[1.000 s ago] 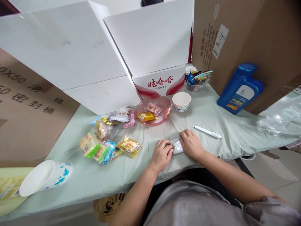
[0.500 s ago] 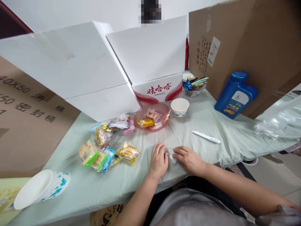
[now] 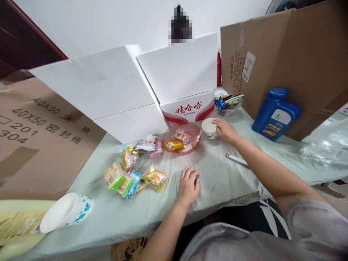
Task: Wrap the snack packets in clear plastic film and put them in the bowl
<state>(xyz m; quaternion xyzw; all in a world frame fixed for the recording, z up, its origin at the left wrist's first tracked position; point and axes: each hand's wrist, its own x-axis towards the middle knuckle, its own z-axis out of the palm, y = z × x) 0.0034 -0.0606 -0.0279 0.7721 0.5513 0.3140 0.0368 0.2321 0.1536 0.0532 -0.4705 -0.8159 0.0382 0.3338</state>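
Note:
My right hand (image 3: pixel 225 129) is at the near right side of a small white paper bowl (image 3: pixel 208 135) with a blue leaf pattern, fingers over the rim and thumb outside. On the green cloth, my left hand (image 3: pixel 188 185) rests with its fingers curled down. A small greyish bit shows by its fingertips, too little to make out. Beyond it stands a pink translucent bowl (image 3: pixel 178 151) holding a yellow-wrapped snack (image 3: pixel 174 145) and a pink-wrapped one (image 3: pixel 182 136). A white box cutter (image 3: pixel 236 159) lies partly behind my right forearm.
Several packaged snacks (image 3: pixel 130 179) lie at left, near a large paper tub (image 3: pixel 84 210) on its side. White boxes (image 3: pixel 187 65) and a brown carton (image 3: pixel 261 72) stand behind. A blue bottle (image 3: pixel 276 116), a bowl of wrapped sweets (image 3: pixel 230 105) and clear plastic (image 3: pixel 323 141) are at right.
My right hand has moved from beside the left hand, forward to the small paper bowl. The clear crumpled plastic between my hands no longer shows there. The view has shifted slightly left.

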